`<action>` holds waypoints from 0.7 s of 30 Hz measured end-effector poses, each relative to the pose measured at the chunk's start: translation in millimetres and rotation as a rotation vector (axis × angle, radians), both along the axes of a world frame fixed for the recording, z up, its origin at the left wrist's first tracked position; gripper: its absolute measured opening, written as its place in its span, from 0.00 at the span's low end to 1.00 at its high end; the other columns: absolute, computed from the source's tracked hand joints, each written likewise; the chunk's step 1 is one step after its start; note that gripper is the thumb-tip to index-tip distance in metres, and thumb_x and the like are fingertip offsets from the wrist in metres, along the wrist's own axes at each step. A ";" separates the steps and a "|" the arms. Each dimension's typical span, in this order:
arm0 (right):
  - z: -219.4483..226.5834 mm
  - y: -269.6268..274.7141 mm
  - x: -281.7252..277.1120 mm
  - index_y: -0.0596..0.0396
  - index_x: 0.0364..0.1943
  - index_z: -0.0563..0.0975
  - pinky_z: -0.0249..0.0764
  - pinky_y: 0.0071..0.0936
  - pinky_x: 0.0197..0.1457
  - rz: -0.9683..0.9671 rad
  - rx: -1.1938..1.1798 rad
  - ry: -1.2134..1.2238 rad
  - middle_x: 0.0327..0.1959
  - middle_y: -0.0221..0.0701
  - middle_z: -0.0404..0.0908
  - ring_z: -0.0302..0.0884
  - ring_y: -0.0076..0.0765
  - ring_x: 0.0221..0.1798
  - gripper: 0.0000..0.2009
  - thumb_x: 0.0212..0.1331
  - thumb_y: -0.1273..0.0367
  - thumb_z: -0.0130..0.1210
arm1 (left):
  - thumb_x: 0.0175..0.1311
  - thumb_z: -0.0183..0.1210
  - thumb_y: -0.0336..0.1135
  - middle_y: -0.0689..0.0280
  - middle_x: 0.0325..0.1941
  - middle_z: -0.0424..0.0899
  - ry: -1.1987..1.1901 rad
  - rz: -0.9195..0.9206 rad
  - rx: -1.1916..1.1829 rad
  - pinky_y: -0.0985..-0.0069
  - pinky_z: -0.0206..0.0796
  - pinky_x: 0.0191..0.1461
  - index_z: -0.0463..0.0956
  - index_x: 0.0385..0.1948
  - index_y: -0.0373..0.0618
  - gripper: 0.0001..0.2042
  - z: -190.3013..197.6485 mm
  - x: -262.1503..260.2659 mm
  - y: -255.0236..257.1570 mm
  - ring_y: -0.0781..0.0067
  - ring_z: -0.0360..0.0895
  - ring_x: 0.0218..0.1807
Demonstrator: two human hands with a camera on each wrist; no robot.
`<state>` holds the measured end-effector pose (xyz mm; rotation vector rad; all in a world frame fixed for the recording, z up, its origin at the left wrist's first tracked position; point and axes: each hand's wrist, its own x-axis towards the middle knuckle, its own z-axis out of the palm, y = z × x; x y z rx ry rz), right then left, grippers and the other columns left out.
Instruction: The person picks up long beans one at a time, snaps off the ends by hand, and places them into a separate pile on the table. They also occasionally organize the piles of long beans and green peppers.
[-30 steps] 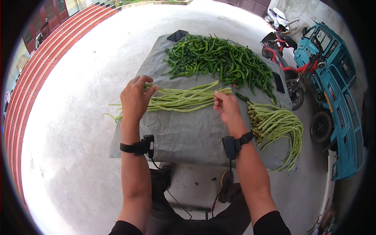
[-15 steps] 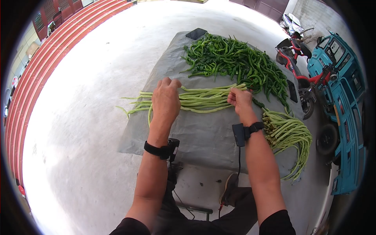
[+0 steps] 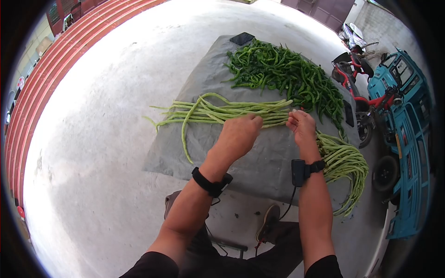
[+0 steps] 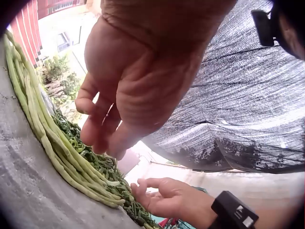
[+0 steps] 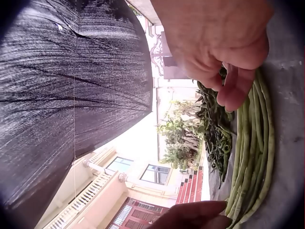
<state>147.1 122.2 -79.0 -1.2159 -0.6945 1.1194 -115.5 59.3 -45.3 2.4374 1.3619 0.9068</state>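
Observation:
A loose bundle of long beans lies lengthwise across the grey sheet, with one bean bent across it towards the near side. My left hand is over the right part of the bundle. In the left wrist view its fingers hang loosely bent above the beans, with nothing seen between them. My right hand is at the bundle's right ends, its fingertips close beside them. Seen from the left wrist, the right hand's fingers are loosely curled, with a gap to the thumb.
A heap of green chilli peppers covers the far side of the sheet. More long beans are piled at the right. Dark flat phones lie on the sheet's edges. A blue three-wheeled vehicle stands to the right, red steps at the left.
My left hand has travelled right along the bundle, from its left part to near my right hand. One bean now lies bent over the others. The head view has shifted.

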 end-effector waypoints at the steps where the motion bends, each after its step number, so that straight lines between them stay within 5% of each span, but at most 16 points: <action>1: 2.6 -10.5 1.8 0.60 0.46 0.79 0.87 0.30 0.32 -0.008 0.004 -0.003 0.37 0.34 0.85 0.84 0.26 0.31 0.08 0.68 0.72 0.63 | 0.65 0.62 0.33 0.55 0.39 0.84 0.028 0.048 -0.034 0.51 0.73 0.45 0.78 0.39 0.43 0.07 0.2 -6.2 1.4 0.46 0.83 0.45; 6: 2.0 -65.1 18.3 0.54 0.49 0.79 0.81 0.24 0.29 0.076 0.019 -0.017 0.37 0.30 0.84 0.80 0.21 0.28 0.09 0.70 0.69 0.64 | 0.63 0.65 0.39 0.52 0.32 0.86 0.165 0.256 -0.053 0.50 0.75 0.44 0.79 0.35 0.41 0.10 -9.4 -58.8 6.1 0.45 0.85 0.42; 21: 5.6 -134.6 44.4 0.56 0.45 0.80 0.77 0.22 0.22 0.127 0.078 -0.035 0.35 0.30 0.84 0.79 0.20 0.24 0.06 0.70 0.70 0.62 | 0.67 0.64 0.51 0.50 0.45 0.89 0.513 0.563 -0.345 0.49 0.76 0.53 0.83 0.43 0.40 0.19 -12.9 -113.6 13.3 0.45 0.86 0.50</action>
